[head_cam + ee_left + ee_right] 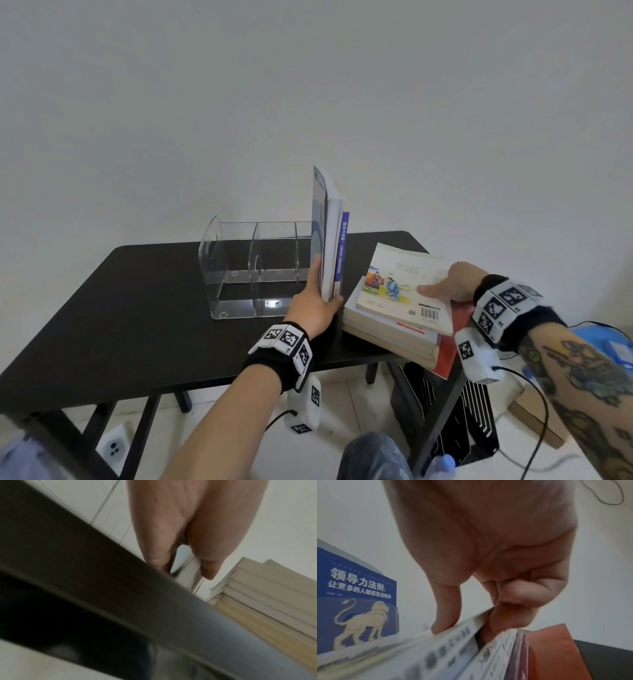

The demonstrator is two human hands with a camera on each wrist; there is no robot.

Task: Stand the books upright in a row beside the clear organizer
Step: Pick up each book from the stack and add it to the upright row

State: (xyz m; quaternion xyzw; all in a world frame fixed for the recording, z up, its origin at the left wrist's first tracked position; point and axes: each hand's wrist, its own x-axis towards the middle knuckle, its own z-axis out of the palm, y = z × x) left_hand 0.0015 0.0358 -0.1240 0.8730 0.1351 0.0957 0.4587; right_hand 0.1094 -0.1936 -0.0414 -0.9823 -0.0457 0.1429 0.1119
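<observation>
Two books stand upright against the right end of the clear organizer, a tall pale one and a blue-spined one. My left hand grips their lower front edge, fingers on the left cover and thumb on the right; the left wrist view shows the left hand pinching them. To the right lies a stack of books. My right hand holds the top book, a cartoon-covered one, by its right edge. In the right wrist view its thumb lies on the cover and its fingers curl underneath.
The black table ends just in front of my left wrist. The stack juts over its front right corner, a red book lowest. On the floor to the right are a black wire rack and a cardboard box.
</observation>
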